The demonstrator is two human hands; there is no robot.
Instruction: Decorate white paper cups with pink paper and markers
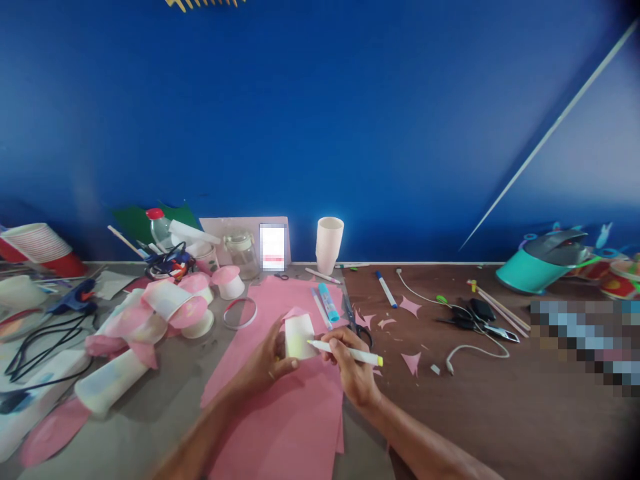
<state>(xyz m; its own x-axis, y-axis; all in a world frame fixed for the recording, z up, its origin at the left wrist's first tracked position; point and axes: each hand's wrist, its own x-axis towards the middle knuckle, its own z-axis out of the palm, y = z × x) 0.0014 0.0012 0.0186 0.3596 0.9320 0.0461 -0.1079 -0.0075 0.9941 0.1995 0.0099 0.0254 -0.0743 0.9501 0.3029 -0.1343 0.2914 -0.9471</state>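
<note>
My left hand (274,353) grips a small white paper cup (299,333) on its side, thumb along its lower edge. Pale yellow colouring shows on the cup's wall, and a bit of pink paper sticks out at its top left. In my right hand (350,370) is a white marker (353,352) with a yellow end, held like a pen. Its tip meets or nearly meets the yellow patch. Beneath both hands lies pink paper (280,420). A light blue marker (329,301) and scissors (357,327) rest just beyond the right hand.
Decorated cups (113,383) with pink paper crowd the left side beside a glue gun (77,297) and its cord. A stack of white cups (329,243) stands near the blue wall. On the right are a blue-capped marker (386,290), pink scraps (411,363), a white cable (475,347) and a teal container (530,267).
</note>
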